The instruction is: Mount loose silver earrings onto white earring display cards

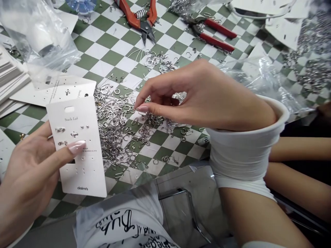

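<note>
My left hand [33, 168] grips a white earring card [85, 177] printed "Stack Lab" and "claire's", thumb across its front and fingers behind. Several small silver earrings sit in its upper rows; other holes lower down are bare. The card has a folded top flap. Over a loose pile of silver earrings and rings [111, 127], my right hand [191, 93] has thumb and index finger pinched together at the pile's right side. Whatever is between those fingertips is too small to make out. A white sleeve cuff [240, 155] covers my right forearm.
Orange-handled pliers [139, 19] and red-handled cutters [212, 36] lie at the back on the checkered tabletop [111, 43]. Stacked cards [12, 79] and a clear plastic bag [38, 38] are at left. More silver pieces [315, 69] lie at far right beside another plastic bag [269, 79].
</note>
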The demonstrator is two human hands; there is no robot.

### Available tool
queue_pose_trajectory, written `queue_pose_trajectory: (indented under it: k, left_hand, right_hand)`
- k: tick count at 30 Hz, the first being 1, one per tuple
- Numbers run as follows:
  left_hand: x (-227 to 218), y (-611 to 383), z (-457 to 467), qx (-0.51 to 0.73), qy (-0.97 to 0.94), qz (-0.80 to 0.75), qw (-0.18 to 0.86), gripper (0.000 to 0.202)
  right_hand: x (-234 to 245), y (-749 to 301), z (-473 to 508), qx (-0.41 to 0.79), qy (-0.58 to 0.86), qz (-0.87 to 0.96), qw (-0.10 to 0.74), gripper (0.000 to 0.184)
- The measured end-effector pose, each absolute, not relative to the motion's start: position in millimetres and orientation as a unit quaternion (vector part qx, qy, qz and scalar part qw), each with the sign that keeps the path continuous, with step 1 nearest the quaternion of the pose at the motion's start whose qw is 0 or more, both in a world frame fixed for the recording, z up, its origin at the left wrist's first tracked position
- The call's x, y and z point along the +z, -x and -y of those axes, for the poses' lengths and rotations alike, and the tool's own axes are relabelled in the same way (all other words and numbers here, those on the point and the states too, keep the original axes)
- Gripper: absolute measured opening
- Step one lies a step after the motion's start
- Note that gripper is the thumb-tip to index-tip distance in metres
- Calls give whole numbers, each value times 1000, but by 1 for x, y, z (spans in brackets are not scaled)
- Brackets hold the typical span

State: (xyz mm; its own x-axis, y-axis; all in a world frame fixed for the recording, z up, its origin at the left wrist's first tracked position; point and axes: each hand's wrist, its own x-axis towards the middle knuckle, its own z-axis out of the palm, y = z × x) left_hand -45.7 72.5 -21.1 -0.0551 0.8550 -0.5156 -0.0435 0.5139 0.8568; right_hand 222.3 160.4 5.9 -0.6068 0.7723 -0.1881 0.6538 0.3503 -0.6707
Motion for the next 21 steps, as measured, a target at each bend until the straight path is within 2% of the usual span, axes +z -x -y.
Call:
queue_pose_trajectory:
  k: [5,7,11,12,16,19,21]
  left_hand:
    - [-21,45,-71,366,-333,-623,606,53]
    - [-21,46,-70,364,-338,-625,602,47]
    - [-25,53,-65,338,-358,-630,601,15]
    - [-27,55,-65,329,-366,-631,600,15]
    - [-29,56,-72,334,-316,-640,616,19]
    - [-26,49,-78,338,-280,-649,622,30]
    - [-23,46,-80,336,-278,-656,615,26]
  right_hand:
    - [10,-225,-161,363,440,817,81,14]
    - [15,-230,-162,330,462,817,107,14]
    - [25,-252,-169,182,580,769,198,12]
    - [26,-258,-172,149,612,754,187,13]
    - [20,-281,-184,89,705,703,32,26]
    - [13,-289,-190,100,696,711,0,25]
    - [10,-289,-191,122,673,730,-6,24]
